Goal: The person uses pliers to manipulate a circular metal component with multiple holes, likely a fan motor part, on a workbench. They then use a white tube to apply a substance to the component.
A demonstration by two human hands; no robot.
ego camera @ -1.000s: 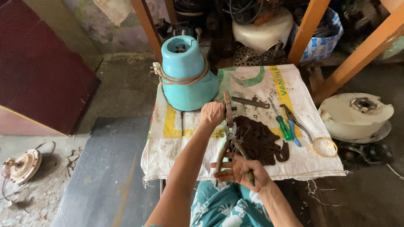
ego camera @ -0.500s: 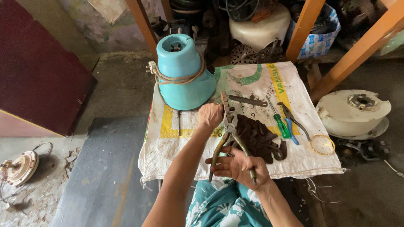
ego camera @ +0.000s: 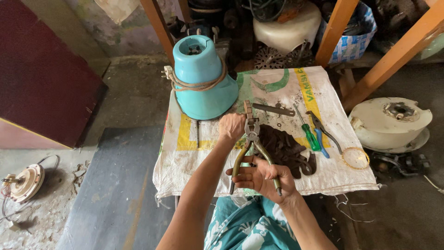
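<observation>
Head view, reading left to right: your left hand (ego camera: pixel 232 126) is curled shut just ahead of the pliers (ego camera: pixel 252 139), up by their jaws, though what it pinches there, if anything, is hidden behind the knuckles and you cannot tell. Your right hand (ego camera: pixel 263 178) grips the pliers' two handles, spread wide in your fingers, so the jaws stand open over the woven sack cloth (ego camera: pixel 194 153) that covers the low table. By the look of it, you are in the middle of setting the pliers onto something small at their tip; the next move calls for a steady squeeze of the handles while the left hand keeps its place. Behind the left hand stands the teal mixer base (ego camera: pixel 203 78) with its cord wound around it. To the right of the pliers lies a dark heap of rubber pieces (ego camera: pixel 286 148), then a green-handled screwdriver (ego camera: pixel 309 134) and blue-handled pliers (ego camera: pixel 321 136). The cloth is stained and gritty; bare concrete floor (ego camera: pixel 125 97) lies to the left.
</observation>
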